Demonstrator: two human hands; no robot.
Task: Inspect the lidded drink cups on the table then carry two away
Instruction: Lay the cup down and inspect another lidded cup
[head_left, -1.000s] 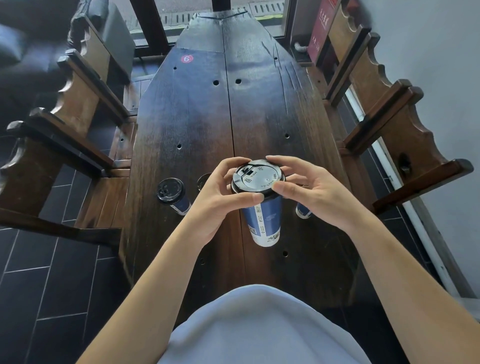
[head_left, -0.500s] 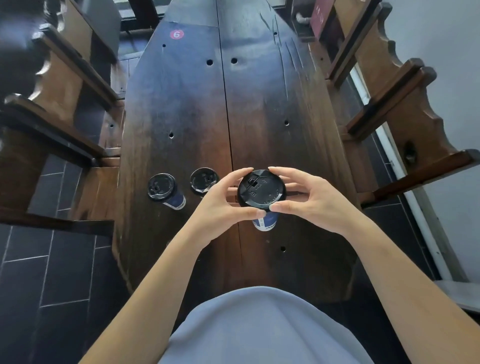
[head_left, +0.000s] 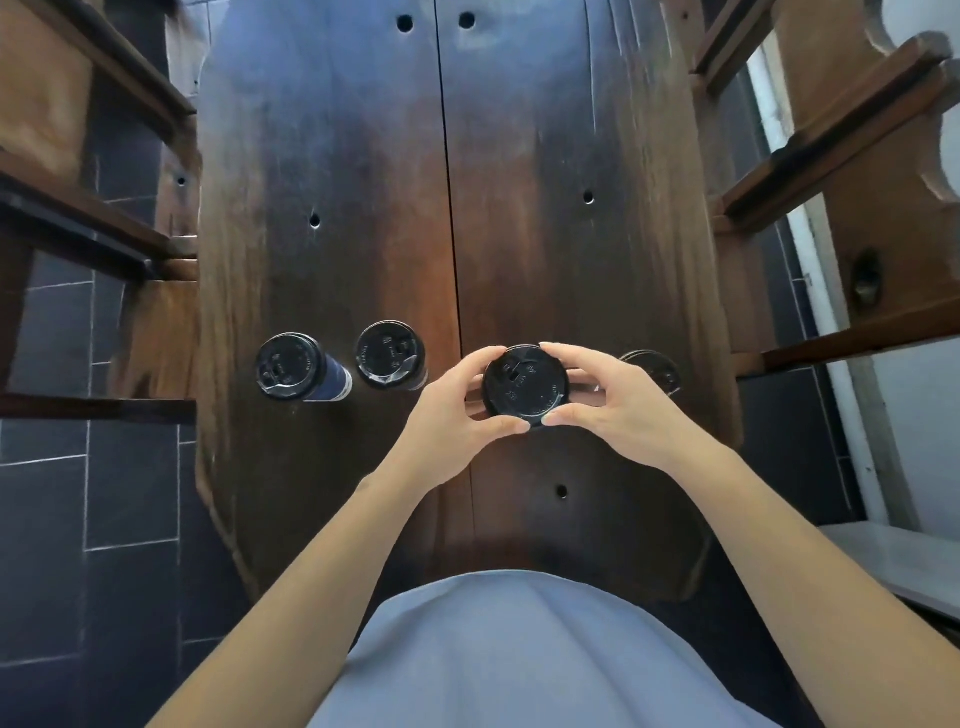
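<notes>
Black-lidded cup (head_left: 524, 385) | left hand (head_left: 457, 415), right hand (head_left: 618, 402) grip clamped on lid | contents hidden

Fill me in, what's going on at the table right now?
A person stands at the near end of a dark wooden table, looking straight down. Both hands grip the black lid of one cup: the left hand and the right hand curl around its rim from either side. Two more lidded cups stand to the left, untouched, and a fourth cup shows partly behind the right hand. Nothing has been carried off yet.
</notes>
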